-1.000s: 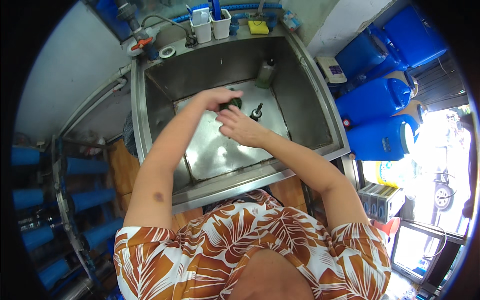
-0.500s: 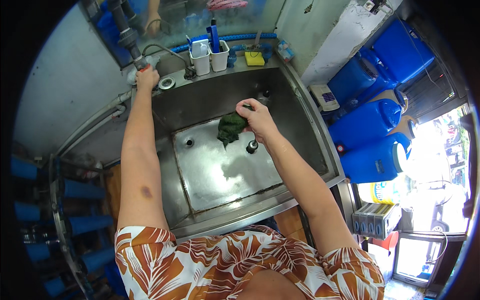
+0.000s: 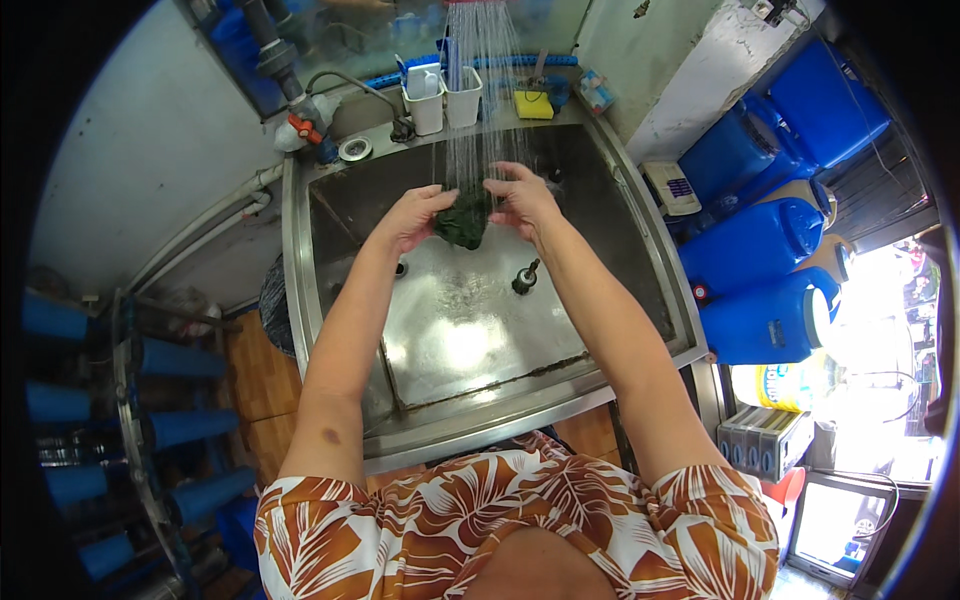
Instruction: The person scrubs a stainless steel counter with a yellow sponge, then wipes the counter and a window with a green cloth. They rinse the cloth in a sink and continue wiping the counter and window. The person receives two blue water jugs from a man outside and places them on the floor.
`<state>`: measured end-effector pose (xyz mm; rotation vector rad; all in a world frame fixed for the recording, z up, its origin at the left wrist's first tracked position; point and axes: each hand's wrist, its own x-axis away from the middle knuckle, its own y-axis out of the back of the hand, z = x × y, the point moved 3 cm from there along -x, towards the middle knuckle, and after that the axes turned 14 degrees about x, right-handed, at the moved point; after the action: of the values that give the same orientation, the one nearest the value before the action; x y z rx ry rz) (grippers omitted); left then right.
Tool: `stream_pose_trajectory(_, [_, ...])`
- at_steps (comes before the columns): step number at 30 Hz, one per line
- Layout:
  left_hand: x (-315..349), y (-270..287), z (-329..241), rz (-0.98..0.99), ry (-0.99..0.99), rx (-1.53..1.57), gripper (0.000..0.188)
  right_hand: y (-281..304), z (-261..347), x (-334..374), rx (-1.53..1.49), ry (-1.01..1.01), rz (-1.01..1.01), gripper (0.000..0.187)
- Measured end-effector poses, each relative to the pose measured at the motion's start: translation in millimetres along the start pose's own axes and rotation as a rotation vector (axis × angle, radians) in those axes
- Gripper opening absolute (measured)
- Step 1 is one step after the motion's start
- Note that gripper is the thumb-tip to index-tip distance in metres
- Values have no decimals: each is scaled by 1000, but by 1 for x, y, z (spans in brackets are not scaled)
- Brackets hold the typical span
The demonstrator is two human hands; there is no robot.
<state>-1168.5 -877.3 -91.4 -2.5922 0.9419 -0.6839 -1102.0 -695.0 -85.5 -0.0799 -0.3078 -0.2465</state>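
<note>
A wet, dark green cloth (image 3: 462, 222) hangs bunched between my two hands, above the floor of a steel sink (image 3: 470, 345). My left hand (image 3: 413, 217) pinches its left side with thumb and fingertips. On the other side, the fingers of my right hand (image 3: 524, 203) are bent around the cloth's right edge. Many thin streams of water (image 3: 485, 90) fall from a shower head at the top edge onto the cloth and both hands. Beyond my left hand, a valve with an orange handle (image 3: 303, 127) sits on a grey pipe at the sink's far left corner.
Along the back ledge stand white holders (image 3: 424, 108) with brushes, a yellow sponge (image 3: 534, 104) and a round drain strainer (image 3: 355, 149). A small dark-based fitting (image 3: 524, 278) rests in the sink. Blue jugs (image 3: 765, 325) crowd the right side; racked blue bottles (image 3: 180, 360) stand left.
My left hand has left the valve and come to the cloth, which my right hand held alone. Water now pours from above. The view has shifted slightly.
</note>
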Motion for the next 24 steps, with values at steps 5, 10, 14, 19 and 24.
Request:
stream_pose_trajectory(5, [-12, -22, -16, -222, -200, -370, 22, 22, -30, -13, 374, 28, -91, 33])
stream_pose_trajectory(10, [-26, -38, -15, -261, -130, -67, 35, 18, -42, -7, 353, 130, 103, 60])
stream_pose_trajectory(14, [-28, -44, -18, -342, -251, -384, 47, 7, -42, 10, 122, 102, 306, 72])
stream_pose_trajectory(19, [-30, -31, -24, -356, -447, -436, 46, 15, -29, 15, 282, 312, 86, 49])
stream_pose_trajectory(24, [-13, -2, -15, -612, -426, -776, 33, 36, -21, 4, 331, 65, -21, 22])
